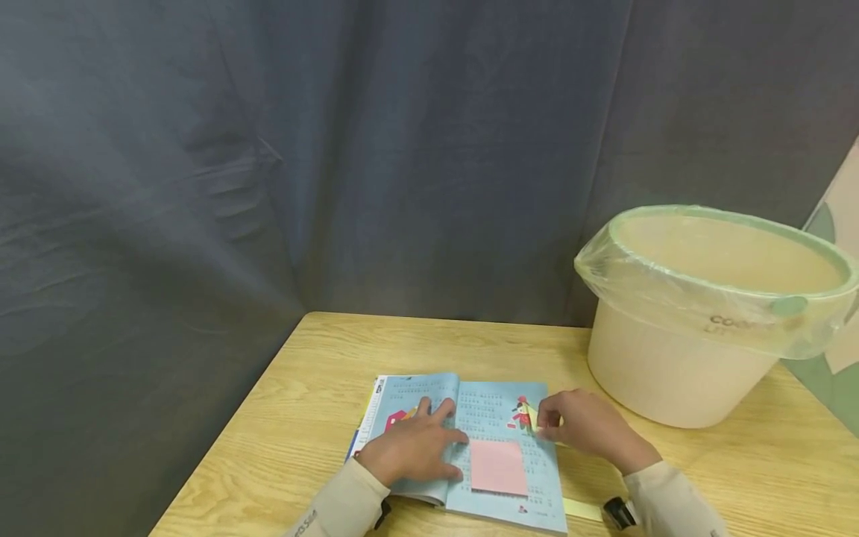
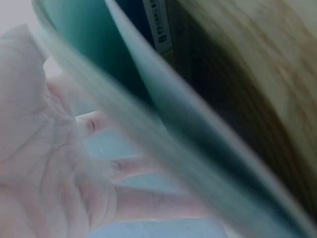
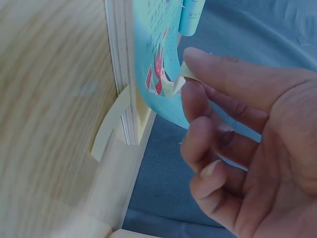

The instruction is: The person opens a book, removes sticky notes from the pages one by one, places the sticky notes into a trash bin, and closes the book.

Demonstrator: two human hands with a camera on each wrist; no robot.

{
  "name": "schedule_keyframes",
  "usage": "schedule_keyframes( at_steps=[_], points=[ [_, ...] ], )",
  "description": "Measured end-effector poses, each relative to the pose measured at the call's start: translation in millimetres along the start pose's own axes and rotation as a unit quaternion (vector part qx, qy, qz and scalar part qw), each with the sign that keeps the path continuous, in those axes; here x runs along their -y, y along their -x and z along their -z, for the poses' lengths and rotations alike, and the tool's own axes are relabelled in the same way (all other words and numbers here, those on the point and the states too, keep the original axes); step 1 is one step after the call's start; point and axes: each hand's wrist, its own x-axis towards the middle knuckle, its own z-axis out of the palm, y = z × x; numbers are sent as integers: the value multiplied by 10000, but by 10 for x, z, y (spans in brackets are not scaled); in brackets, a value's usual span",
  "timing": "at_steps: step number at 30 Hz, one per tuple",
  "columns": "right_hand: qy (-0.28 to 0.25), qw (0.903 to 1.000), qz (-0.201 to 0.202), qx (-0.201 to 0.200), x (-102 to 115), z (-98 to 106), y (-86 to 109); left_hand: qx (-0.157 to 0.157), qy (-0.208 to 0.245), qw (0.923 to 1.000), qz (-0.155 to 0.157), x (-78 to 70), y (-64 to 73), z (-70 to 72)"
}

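A book with blue pages [image 1: 479,403] lies spread on the table. Across its fold and left page rests my left hand [image 1: 419,444], its fingers spread; the left wrist view shows the palm and the curving page edges [image 2: 148,129]. On the right page is a square pink sticky note [image 1: 498,468], just right of the left fingertips. My right hand [image 1: 584,421] is at the right page's outer edge. Its thumb and index finger pinch a pale yellow paper strip [image 3: 172,88], which curls over a red printed figure; the other fingers are curled.
Another pale yellow strip [image 1: 582,509] pokes out by the book's lower right corner. A large cream bucket [image 1: 671,365] with a clear plastic liner over its rim stands at the table's right. Dark grey cloth [image 1: 436,164] hangs behind and left of the wooden table [image 1: 295,418].
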Motion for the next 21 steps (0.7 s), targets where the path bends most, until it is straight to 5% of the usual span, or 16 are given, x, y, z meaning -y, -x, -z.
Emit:
schedule_keyframes(
  at_steps=[9, 21],
  points=[
    [29, 9997, -34, 232, -11, -2, 28, 10, 149, 9999, -10, 0, 2, 17],
    [-58, 9998, 204, 7, -18, 103, 61, 15, 182, 9998, 43, -3, 2, 16]
  ],
)
